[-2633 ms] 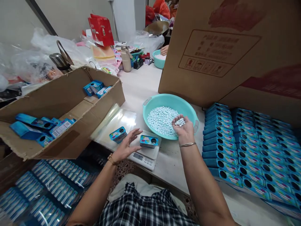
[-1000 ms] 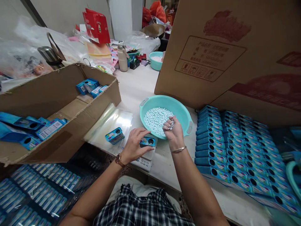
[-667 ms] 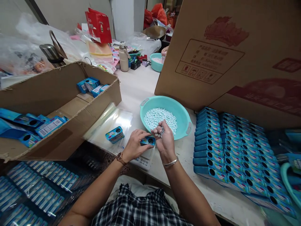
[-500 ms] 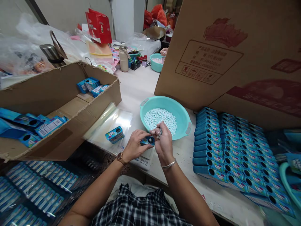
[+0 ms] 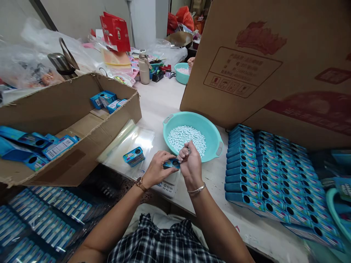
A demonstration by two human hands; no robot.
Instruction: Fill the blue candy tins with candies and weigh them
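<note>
My left hand (image 5: 156, 171) grips a small blue tin (image 5: 170, 164) that sits on a white digital scale (image 5: 168, 184). My right hand (image 5: 190, 163) is closed in a fist round several white tablets, pressed against the tin's right end above its round hole. A teal basin (image 5: 217, 135) holding several white tablets (image 5: 186, 136) stands just behind both hands. A second blue tin (image 5: 134, 156) lies on clear plastic sheets (image 5: 128, 140) to the left.
An open cardboard box (image 5: 68, 120) with blue packs stands at left. Rows of blue tins (image 5: 274, 171) fill the table at right, behind them a large carton (image 5: 260, 62). Far back are a bottle (image 5: 144, 67), another teal basin (image 5: 181, 73) and another person's hand (image 5: 190, 62).
My right hand scooped tablets from the basin, closed on them and came left to the tin. My left hand went from hovering open to gripping the tin on the scale.
</note>
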